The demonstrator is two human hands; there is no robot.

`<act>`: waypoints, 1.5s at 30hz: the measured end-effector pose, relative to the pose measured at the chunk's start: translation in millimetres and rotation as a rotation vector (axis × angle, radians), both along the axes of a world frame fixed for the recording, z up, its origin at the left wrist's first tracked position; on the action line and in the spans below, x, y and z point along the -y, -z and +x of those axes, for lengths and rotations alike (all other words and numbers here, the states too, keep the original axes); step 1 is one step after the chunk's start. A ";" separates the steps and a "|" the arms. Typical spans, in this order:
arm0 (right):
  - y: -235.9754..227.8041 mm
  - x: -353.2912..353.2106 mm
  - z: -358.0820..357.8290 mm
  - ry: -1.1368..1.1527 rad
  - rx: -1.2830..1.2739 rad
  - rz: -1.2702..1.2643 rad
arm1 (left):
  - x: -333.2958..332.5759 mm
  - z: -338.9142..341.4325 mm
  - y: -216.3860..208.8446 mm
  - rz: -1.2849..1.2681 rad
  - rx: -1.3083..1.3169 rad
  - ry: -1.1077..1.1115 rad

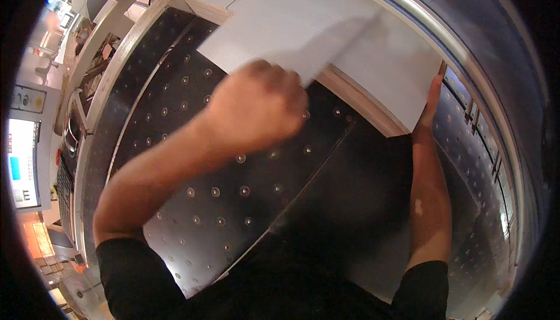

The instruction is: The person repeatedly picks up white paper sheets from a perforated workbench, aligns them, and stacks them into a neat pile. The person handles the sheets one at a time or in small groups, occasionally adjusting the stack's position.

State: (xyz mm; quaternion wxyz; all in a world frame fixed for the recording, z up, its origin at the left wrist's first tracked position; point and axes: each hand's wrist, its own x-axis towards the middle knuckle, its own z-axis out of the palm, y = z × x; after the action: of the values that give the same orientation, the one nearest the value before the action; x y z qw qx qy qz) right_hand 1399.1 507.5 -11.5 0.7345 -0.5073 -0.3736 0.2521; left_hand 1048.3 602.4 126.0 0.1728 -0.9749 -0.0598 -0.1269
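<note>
My left hand (262,101) is closed into a fist, slightly blurred, in front of the near edge of a white panel (262,34). Its fingertips are turned away, so whatever it may grip is hidden. To the right, a second white surface (385,69) tops a stack with layered, wood-coloured edges (367,101). A blurred edge line and a shadow run across the white surfaces beyond the fist. Against the stack's right end rests my right hand (433,101), its visible fingers stretched along the side; the rest of that hand is hidden.
The black table (245,168) is dotted with small round metal fittings and crossed by a seam. A metal rail (466,51) curves along the right side. At the left are a lit monitor (23,162), a keyboard (64,194) and a wooden frame (116,57); a fan (79,288) stands lower left.
</note>
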 end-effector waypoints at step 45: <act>-1.6 4.5 3.1 -0.021 0.035 -0.002 | -30.6 134.5 40.7 -0.431 0.098 -0.075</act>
State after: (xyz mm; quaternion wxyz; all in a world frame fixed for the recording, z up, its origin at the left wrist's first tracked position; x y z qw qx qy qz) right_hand 1402.2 503.1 -9.9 0.7248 -0.5082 -0.3915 0.2512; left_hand 1182.8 633.0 85.3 -0.0379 -0.9791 -0.1302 -0.1518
